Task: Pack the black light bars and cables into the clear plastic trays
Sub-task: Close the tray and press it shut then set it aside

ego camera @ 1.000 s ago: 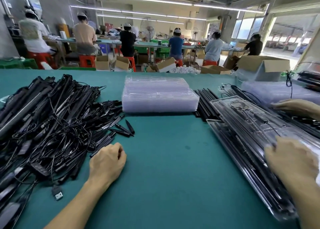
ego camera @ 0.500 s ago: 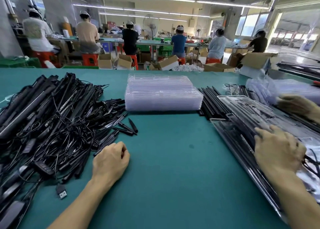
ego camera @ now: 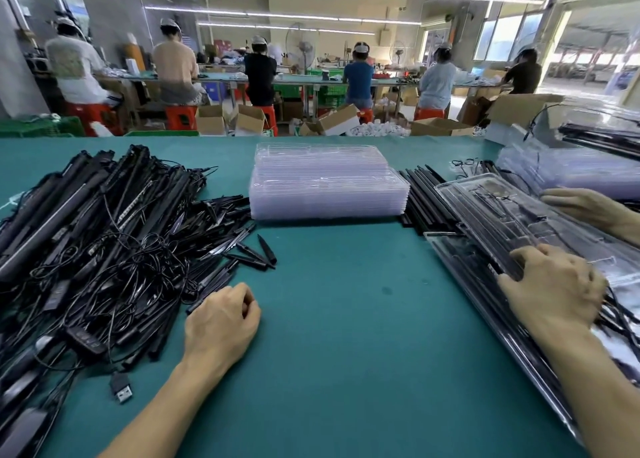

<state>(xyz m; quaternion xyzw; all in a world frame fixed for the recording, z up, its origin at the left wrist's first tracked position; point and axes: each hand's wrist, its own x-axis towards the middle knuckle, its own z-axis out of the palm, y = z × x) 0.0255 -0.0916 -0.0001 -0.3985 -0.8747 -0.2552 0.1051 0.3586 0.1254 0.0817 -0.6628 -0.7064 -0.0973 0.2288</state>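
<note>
Loosely curled and empty, the left grip (ego camera: 221, 319) rests beside the light-bar pile (ego camera: 104, 243); the right grip (ego camera: 554, 291) clutches a packed tray (ego camera: 464, 250).

The packed clear tray (ego camera: 485, 212) runs off the right and bottom edges. Its near end is blurred beneath the right hand (ego camera: 554, 295), whose grip cannot be made out. Another hand (ego camera: 588, 208) is cut by the right edge, and the heap of light bars and cables (ego camera: 104, 243) by the left.
</note>
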